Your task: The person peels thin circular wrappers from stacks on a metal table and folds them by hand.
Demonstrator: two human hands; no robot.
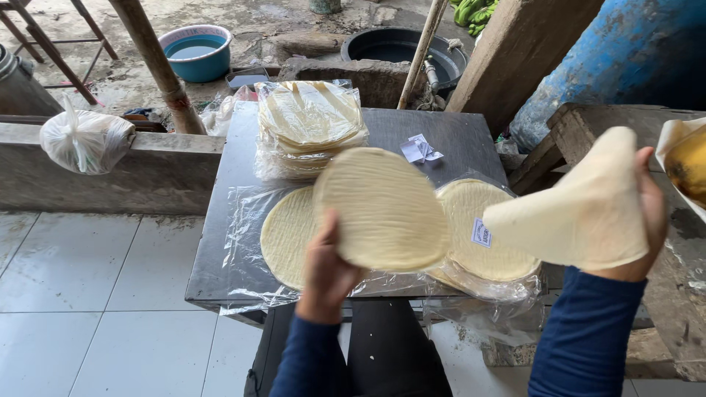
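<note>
- The left hand [327, 268] pinches one round flat wafer [382, 209] at its bottom edge and holds it up over the dark table [220, 242].
- The right hand [647, 220] grips a bent wafer [581, 209], curled like a cone, off to the right of the table.
- These wafers look thin, light and dry. They may crack, so the edge is the best place to hold.
- I count two wafers in the hands, two flat piles [288, 235] on clear plastic, and one bagged stack [309, 121] behind.
</note>
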